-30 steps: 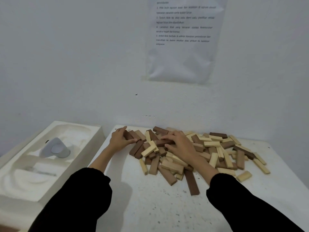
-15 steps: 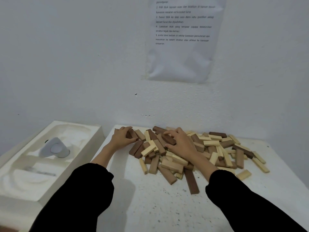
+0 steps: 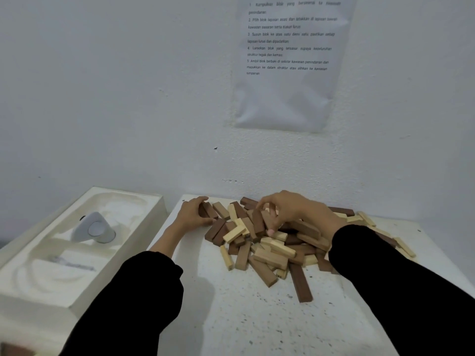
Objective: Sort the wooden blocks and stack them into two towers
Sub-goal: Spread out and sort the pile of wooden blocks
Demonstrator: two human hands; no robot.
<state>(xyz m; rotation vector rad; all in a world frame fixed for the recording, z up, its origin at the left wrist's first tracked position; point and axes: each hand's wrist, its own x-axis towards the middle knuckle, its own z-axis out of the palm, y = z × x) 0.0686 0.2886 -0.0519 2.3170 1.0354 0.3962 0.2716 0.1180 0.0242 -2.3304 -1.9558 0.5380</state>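
- While the left hand [image 3: 193,214] sits at the 10 o'clock edge of the pile of wooden blocks [image 3: 272,245], its fingers curl over the far side of two dark blocks [image 3: 208,210] and its thumb lies along their near side, so it grips them between the two.
- The right hand [image 3: 291,211] hovers over the 12 o'clock part of the pile, arched, fingers bent downward; forefinger and thumb pinch a brown block [image 3: 258,222] that stands tilted among the others.
- The remaining fingers of that hand are curled in close; whether they touch further blocks cannot be told.
- The pile mixes pale, mid-brown and dark pieces, lying criss-cross on a white speckled surface [image 3: 244,319], heaped close against the wall [image 3: 128,98] at 12 o'clock.
- One long dark block [image 3: 300,283] juts out of the pile towards 6 o'clock, flat on the surface.
- A few pale blocks trail off towards 3 o'clock, partly hidden behind the right sleeve [image 3: 401,291].
- At 9 o'clock, just beside the surface, lies a white foam tray [image 3: 51,273] with a grey object [image 3: 93,228] resting in one hollow.
- On the wall above the pile hangs a printed sheet [image 3: 290,98].
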